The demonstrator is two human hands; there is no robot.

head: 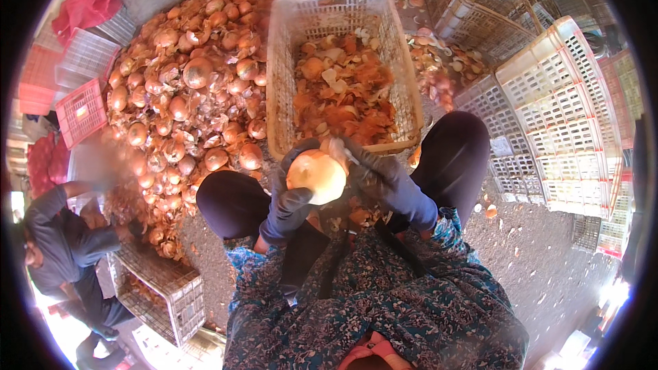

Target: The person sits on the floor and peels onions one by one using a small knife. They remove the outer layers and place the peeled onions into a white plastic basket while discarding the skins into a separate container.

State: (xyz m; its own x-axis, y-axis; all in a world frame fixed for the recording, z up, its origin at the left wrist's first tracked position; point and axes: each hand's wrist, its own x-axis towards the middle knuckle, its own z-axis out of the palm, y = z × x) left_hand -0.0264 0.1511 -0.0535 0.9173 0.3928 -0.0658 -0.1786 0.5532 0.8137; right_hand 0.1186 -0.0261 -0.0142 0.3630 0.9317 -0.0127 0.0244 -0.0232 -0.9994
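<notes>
My left hand [288,200], in a dark glove, grips a pale, mostly peeled onion [316,177], thumb across its near side. My right hand [378,169], also gloved, is at the onion's far right edge, beside a blurred flap of skin [334,148]. Its fingertips are blurred, and whether they hold a small tool or the skin is unclear. Just beyond both hands stands a dirty white plastic crate [274,77] with onion skins [349,108] inside. A large heap of unpeeled onions [190,87] lies left of the crate.
Stacked plastic crates [560,118] stand on my right, with more crates [478,15] behind. At left, another person [67,252] works by a tipped crate [159,293]. A red crate [82,112] borders the heap. Skin scraps [444,67] litter the floor.
</notes>
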